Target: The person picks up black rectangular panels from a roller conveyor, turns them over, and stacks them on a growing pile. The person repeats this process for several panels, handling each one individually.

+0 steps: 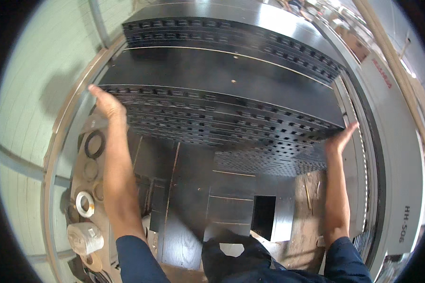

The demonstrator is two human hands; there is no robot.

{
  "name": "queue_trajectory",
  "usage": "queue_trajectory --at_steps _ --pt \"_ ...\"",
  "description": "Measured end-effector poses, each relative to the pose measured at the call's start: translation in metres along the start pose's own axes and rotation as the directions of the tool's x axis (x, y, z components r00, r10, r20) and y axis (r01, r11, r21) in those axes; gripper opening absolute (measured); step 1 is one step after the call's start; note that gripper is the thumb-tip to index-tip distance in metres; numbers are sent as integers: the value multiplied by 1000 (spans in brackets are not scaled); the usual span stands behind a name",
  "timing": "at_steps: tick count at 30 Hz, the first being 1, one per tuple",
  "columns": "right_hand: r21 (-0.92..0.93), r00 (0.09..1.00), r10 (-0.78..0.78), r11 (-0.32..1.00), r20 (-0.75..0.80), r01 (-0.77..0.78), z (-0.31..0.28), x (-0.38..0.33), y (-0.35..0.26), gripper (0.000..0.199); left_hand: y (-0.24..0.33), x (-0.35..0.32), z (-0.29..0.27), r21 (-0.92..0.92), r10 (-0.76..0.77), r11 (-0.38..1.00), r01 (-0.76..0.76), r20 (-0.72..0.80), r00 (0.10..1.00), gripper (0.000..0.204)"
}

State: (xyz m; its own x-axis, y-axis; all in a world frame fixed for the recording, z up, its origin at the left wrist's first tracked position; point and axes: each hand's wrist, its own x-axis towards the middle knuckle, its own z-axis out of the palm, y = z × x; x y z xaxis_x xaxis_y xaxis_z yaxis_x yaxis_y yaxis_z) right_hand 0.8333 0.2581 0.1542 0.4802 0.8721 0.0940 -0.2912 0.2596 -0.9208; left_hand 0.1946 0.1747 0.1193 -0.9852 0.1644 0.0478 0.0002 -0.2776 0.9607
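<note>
A stack of black boards (212, 70) lies across the view, its near side showing rows of small dark notches. At the left end of the upper boards is my left hand (109, 104), its thumb stretched outward and its other fingers hidden behind the edge. Across from it, my right hand (337, 140) grips the right end of the same boards in much the same way. The boards span the gap between both hands. Beneath, the stack's notched side (269, 160) continues downward.
Another pile of black boards (231, 30) stands behind. Tape rolls (85, 203) and a white wrapped roll (85, 238) sit at the left. A long grey machine housing (396, 188) runs along the right. More dark boards (189, 179) lie near my body.
</note>
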Motion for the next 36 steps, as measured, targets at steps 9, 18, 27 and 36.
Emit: queue_trajectory --at_steps 9,18,27,36 --pt "-30 976 38 999 215 -32 -34 11 11 110 29 1 -25 -149 93 989 -13 548 831 102" --pt "187 991 97 976 88 -112 3 -11 7 95 44 -27 -12 -175 3 983 61 346 938 88" --pt "3 897 -356 929 -261 369 -13 23 27 84 42 -43 9 -136 -28 989 61 228 973 86" --pt "-98 955 -242 969 -172 228 -4 -3 28 86 29 68 -53 3 95 990 -139 711 697 90"
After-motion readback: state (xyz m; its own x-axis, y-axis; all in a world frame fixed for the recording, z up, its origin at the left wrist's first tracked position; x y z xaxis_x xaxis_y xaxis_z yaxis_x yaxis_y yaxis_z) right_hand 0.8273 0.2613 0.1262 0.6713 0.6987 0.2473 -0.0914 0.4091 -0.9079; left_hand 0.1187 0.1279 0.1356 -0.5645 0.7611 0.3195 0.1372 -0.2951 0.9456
